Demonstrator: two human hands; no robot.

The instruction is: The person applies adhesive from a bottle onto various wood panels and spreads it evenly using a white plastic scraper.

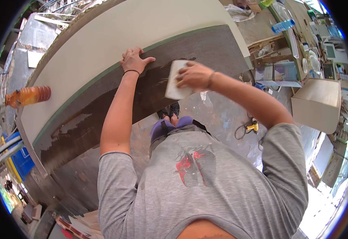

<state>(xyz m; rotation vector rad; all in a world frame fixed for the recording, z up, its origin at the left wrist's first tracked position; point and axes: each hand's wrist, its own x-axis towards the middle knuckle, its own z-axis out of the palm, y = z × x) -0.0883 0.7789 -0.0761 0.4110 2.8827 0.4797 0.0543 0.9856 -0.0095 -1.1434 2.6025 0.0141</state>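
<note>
A long pale panel [90,44] lies in front of me, its near part covered by a dark grey-brown band [213,44] with a wet-looking darker streak. Green tape [166,40] runs along the band's far edge. My left hand [135,61] rests on the panel at that taped edge, fingers spread and thumb out, holding nothing. My right hand [193,75] grips a white rectangular pad [175,91], which is over the band near its front edge. Its underside is hidden, so contact with the band cannot be made out.
An orange bottle [28,96] lies at the panel's left end. On the right are a clear blue bottle [283,26], a plywood box [318,104] and cluttered shelving. A yellow tool with a cable [252,127] lies on the floor, right of my feet [169,111].
</note>
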